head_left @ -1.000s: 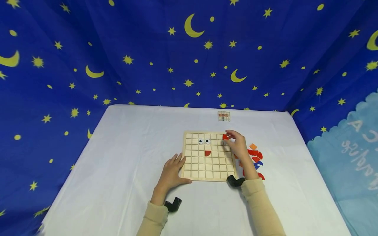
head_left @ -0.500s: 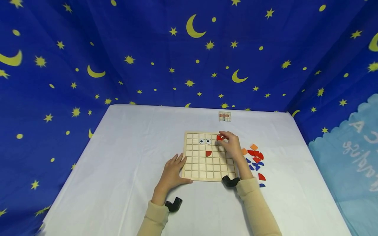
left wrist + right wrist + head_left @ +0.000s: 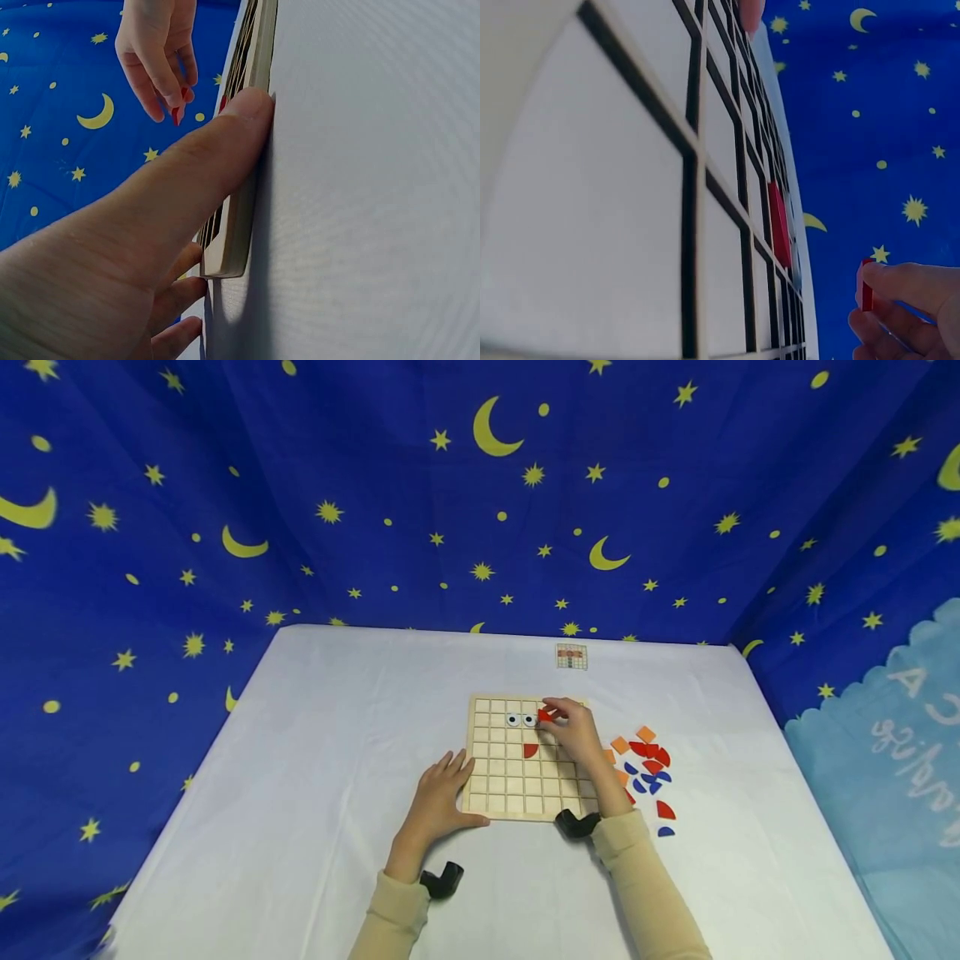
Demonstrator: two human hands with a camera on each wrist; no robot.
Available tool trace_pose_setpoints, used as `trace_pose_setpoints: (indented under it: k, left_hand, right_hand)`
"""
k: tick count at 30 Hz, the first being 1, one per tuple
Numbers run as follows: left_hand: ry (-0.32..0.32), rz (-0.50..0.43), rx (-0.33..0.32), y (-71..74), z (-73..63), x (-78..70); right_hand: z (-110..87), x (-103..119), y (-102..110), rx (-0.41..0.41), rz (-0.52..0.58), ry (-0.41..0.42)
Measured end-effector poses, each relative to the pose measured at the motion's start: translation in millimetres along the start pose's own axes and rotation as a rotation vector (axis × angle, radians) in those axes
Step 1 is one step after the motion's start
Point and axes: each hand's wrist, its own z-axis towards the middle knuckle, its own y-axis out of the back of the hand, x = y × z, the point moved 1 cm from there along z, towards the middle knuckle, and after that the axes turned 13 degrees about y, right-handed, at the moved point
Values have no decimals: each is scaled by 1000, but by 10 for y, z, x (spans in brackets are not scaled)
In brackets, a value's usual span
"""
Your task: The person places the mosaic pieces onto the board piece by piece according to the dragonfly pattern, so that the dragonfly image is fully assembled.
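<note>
Right hand over the far right part of a wooden grid board, thumb and fingers pinching a small red piece. Piece seen clear of the board in both wrist views, gap between; in the head view it appears just right of two googly eyes.

Left hand at the board's near left corner. Fingers extended along the left side, thumb stretched out and pressed to the near edge; nothing gripped. Left wrist view confirms the thumb touching the wooden rim.

Board flat on a bench covered in white cloth. Eyes side by side toward the far edge; a red quarter-circle lies in a cell about mid-board, rounded corner toward the near side.

Right of the board, loose pieces: orange squares, red curved-edged pieces, blue pieces, some with rounded edges. A few partly hidden by the right forearm.

Beyond the board, near the far edge of the bench, a small card printed with a grid and coloured pattern. Backdrop: blue cloth with yellow moons and stars. Beige sleeves on both arms.
</note>
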Motion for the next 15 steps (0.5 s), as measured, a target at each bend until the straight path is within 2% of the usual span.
trace_pose_setpoints:
  k: [10,15]
  left_hand:
    - [-6,12,1,-1,-8,1]
    - [0,13,9,5,-6,-3]
  right_hand:
    - [-73,8,-136,82,32,-40]
    - [-94,36,-190,96,51,-55]
